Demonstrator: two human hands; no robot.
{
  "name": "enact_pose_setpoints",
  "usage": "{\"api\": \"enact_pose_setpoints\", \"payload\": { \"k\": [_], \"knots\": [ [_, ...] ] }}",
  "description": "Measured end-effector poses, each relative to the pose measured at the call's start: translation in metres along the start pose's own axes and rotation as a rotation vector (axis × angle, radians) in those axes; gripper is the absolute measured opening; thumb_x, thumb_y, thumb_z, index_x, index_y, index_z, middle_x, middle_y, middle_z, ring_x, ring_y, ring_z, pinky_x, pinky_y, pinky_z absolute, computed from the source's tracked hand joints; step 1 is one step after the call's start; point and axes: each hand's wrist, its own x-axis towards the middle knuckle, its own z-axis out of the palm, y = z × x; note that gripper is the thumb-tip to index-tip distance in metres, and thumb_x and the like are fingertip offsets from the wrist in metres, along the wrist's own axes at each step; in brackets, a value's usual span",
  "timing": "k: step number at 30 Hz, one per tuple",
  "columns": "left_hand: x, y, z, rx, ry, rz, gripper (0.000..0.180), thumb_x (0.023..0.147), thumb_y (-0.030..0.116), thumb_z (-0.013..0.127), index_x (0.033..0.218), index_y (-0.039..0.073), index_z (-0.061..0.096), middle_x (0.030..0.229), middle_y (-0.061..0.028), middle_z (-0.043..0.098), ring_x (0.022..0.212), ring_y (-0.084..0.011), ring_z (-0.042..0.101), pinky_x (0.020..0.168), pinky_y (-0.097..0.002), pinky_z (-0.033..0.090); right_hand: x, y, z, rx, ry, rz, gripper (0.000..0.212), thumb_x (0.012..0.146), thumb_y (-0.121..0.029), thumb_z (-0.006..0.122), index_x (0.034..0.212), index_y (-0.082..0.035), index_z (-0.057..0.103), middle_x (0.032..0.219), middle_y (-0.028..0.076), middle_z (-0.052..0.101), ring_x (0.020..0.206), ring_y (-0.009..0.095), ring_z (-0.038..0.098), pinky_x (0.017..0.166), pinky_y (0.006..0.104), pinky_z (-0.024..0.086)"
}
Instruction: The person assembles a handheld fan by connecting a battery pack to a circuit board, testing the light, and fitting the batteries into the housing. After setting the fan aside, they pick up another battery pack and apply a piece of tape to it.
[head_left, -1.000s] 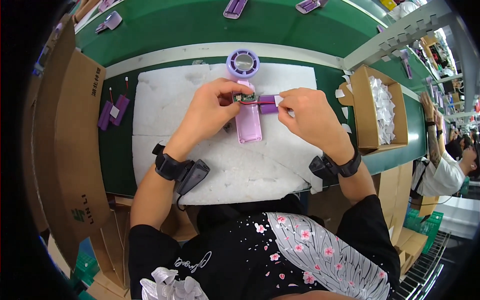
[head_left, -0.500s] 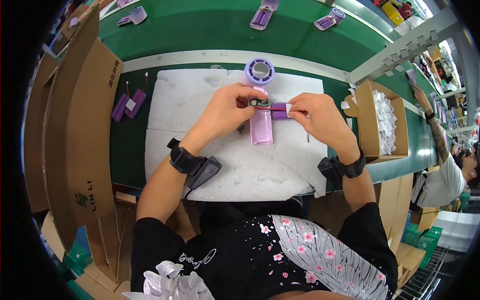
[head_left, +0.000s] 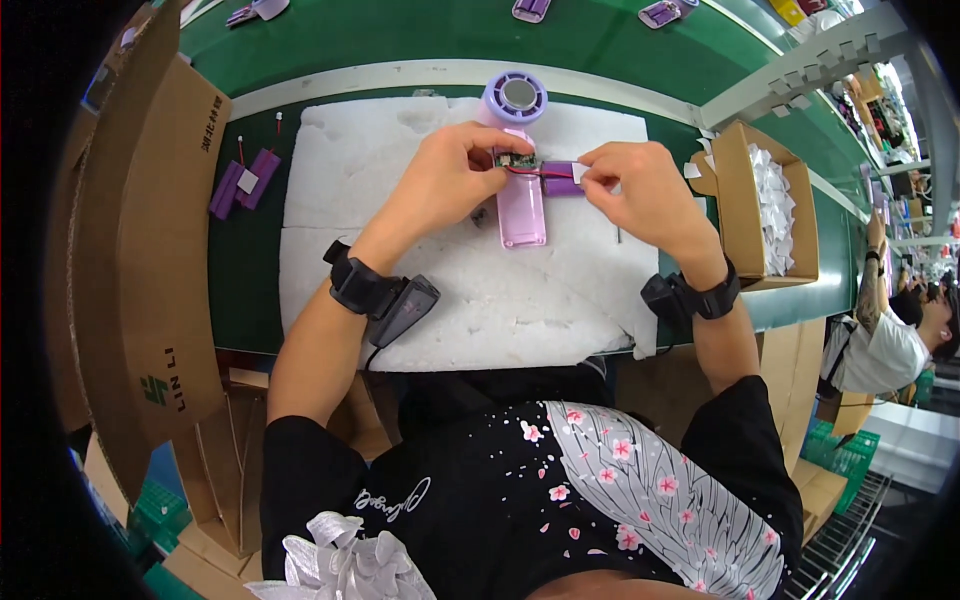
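When viewed from above, found pink fan housing (head_left: pixel 522 215) lying open on white foam sheet (head_left: pixel 350 180). Observed left hand (head_left: pixel 440 180) pinching green circuit board (head_left: pixel 518 160) between thumb and forefinger; observed right hand (head_left: pixel 650 195) pinching white tab (head_left: pixel 579 173) on purple battery pack (head_left: pixel 559 183), just right of housing.

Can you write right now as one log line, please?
left hand: at green circuit board; right hand: at white label on purple battery pack; red wire: across board and pack; pink case: open, on white foam
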Motion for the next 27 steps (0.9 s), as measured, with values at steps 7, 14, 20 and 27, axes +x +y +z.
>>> {"api": "enact_pose_setpoints", "payload": {
  "k": [7,14,20,27],
  "knots": [
    [-0.001,0.003,0.0,0.065,0.005,0.014,0.036,0.078,-0.004,0.056,0.11,0.001,0.07,0.103,-0.0037,0.065,0.075,-0.0073,0.057,0.067,-0.0225,0.047,-0.004,0.0,-0.003,0.138,-0.013,0.028,0.012,0.079,-0.007,0.072,0.085,0.004,0.07,0.094,0.013,0.072,0.07,0.021,0.067,0.065,0.0281,0.053],
    [-0.001,0.003,-0.001,0.066,0.015,0.037,0.036,0.077,-0.003,0.057,0.11,0.003,0.071,0.101,-0.0036,0.066,0.073,-0.0084,0.056,0.066,-0.023,0.047,-0.004,0.007,-0.001,0.153,0.027,-0.038,0.012,0.08,-0.006,0.071,0.086,0.004,0.069,0.097,0.013,0.071,0.071,0.021,0.067,0.068,0.0293,0.054],
    [0.001,-0.001,0.002,0.049,0.052,0.064,0.035,0.074,0.003,0.06,0.106,0.009,0.073,0.08,-0.0072,0.067,0.068,-0.0132,0.059,0.065,-0.028,0.049,-0.01,-0.007,0.004,-0.077,-0.006,-0.094,0.011,0.081,-0.003,0.067,0.088,0.004,0.062,0.104,0.013,0.067,0.078,0.023,0.066,0.07,0.0319,0.053],
    [0.0,0.0,0.001,0.079,0.037,0.071,0.037,0.076,-0.002,0.057,0.109,0.005,0.072,0.097,-0.0042,0.067,0.073,-0.0097,0.057,0.067,-0.0246,0.049,-0.008,-0.005,0.01,-0.254,-0.045,-0.088,0.012,0.084,-0.001,0.06,0.094,0.004,0.054,0.106,0.014,0.06,0.084,0.023,0.063,0.07,0.0328,0.05]
  ]
}}
